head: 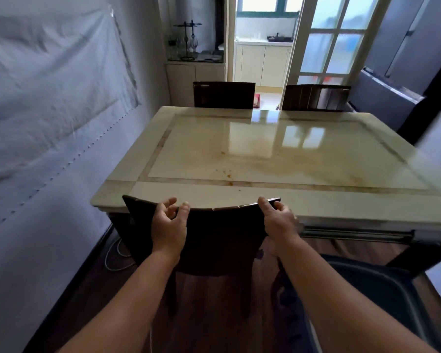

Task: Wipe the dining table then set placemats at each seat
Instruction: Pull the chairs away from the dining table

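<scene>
Dark chair (214,240) fronting stained table (265,149) — hands gripping

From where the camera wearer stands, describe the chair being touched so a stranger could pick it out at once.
Find the pale stone dining table. At its near edge, left of centre, stands a dark wooden chair. Unlike the two chairs at the far side, its curved back faces the viewer, with the left hand and right hand on its top rail.
</scene>
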Motion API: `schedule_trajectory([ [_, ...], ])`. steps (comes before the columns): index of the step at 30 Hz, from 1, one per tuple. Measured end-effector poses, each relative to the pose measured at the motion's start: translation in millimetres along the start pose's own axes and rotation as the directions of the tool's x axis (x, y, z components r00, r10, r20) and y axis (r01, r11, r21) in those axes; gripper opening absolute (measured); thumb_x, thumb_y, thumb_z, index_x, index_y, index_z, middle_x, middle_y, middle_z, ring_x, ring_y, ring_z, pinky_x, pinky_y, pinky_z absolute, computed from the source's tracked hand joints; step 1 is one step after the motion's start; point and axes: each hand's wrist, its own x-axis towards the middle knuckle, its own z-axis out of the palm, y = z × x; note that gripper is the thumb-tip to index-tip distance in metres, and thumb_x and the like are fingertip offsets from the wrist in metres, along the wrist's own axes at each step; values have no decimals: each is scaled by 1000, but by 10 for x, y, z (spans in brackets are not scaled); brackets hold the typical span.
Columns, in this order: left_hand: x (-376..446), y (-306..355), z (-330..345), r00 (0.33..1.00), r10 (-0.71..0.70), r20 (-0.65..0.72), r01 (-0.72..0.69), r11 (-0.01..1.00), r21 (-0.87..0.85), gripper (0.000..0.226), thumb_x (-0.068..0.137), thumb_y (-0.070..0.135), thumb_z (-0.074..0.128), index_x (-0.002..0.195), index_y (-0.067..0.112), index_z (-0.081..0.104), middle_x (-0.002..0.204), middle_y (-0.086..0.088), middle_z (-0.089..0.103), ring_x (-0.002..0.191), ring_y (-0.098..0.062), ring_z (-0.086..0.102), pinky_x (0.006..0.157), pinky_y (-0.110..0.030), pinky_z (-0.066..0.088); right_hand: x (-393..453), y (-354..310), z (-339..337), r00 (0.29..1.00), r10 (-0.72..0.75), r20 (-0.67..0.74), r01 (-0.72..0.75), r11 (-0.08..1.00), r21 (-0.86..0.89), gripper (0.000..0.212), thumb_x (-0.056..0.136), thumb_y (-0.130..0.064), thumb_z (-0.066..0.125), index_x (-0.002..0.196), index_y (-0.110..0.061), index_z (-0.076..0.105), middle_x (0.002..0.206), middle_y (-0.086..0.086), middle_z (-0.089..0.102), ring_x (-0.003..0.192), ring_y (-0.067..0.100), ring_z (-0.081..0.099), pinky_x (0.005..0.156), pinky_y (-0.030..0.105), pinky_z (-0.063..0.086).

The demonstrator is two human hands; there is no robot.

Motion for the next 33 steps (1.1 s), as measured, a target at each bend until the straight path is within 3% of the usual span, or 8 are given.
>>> schedule_trajectory([
  [2, -387, 81, 177, 998, 8, 56, -4, 997, -75, 8, 87, 25, 60, 94, 22, 57, 95, -3, 63, 88, -18, 60, 75, -27, 49, -141, -24, -194, 998, -1, 62, -7, 992, 124, 38, 90, -34, 59, 117, -9, 51, 111, 15, 57, 96, 26, 60, 82, 38, 53],
  [4, -932, 182, 454, 993, 10, 118, 3, 994, -109, 3, 89, 24, 58, 86, 25, 58, 83, 2, 62, 76, -14, 60, 66, -23, 48, -355, -27, -608, 997, -38, 74, 17, 966, 258, 17, 95, -28, 52, 101, -12, 54, 79, 6, 56, 65, 15, 56, 57, 25, 52],
  [7, -1502, 278, 687, 971, 6, 239, 25, 992, -124, 7, 91, 24, 54, 87, 24, 60, 77, 1, 61, 65, -8, 60, 62, -22, 52, -590, -31, -920, 997, -71, -19, 73, 948, 308, 15, 98, -27, 46, 87, -19, 52, 67, -1, 50, 52, 6, 48, 44, 17, 44],
  [15, -2851, 426, 1209, 827, 8, 562, 130, 970, -204, 13, 94, 13, 49, 92, 9, 61, 69, -2, 65, 56, -6, 62, 54, -19, 53, -1190, 192, -1829, 988, -146, -43, 150, 904, 399, 32, 100, -30, 39, 81, -14, 60, 71, 1, 54, 65, 11, 51, 60, 23, 46],
  [19, -3407, 255, 1368, 769, 3, 639, 123, 981, -152, 14, 93, 16, 51, 85, 12, 61, 68, 0, 64, 57, -5, 59, 53, -18, 49, -1478, 358, -2386, 983, -164, -80, 183, 890, 418, 30, 99, -28, 40, 81, -14, 60, 68, 0, 53, 60, 9, 50, 56, 23, 44],
  [26, -4099, -101, 1315, 832, 10, 554, 7, 1000, -28, 8, 88, 31, 58, 84, 28, 64, 82, 8, 68, 75, 0, 62, 62, -10, 44, -2018, 760, -3256, 973, -151, -173, 203, 918, 342, 29, 99, -25, 41, 78, -18, 59, 67, -3, 53, 59, 7, 49, 55, 20, 42],
  [30, -4251, -54, 1366, 876, 13, 483, -38, 998, 43, 5, 87, 28, 60, 92, 27, 60, 109, -5, 62, 99, -18, 61, 85, -32, 51, -2195, 880, -3725, 968, -123, -217, 185, 939, 291, 26, 99, -26, 42, 83, -21, 62, 77, -4, 62, 71, 8, 56, 62, 20, 45],
  [33, -4326, -65, 1439, 908, 15, 418, -96, 980, 172, 30, 86, 27, 61, 113, 15, 57, 133, -10, 41, 116, -24, 50, 102, -42, 43, -2200, 905, -4043, 962, -131, -240, 193, 947, 257, 24, 99, -27, 41, 100, -17, 63, 98, 3, 65, 94, 17, 59, 85, 29, 48],
])
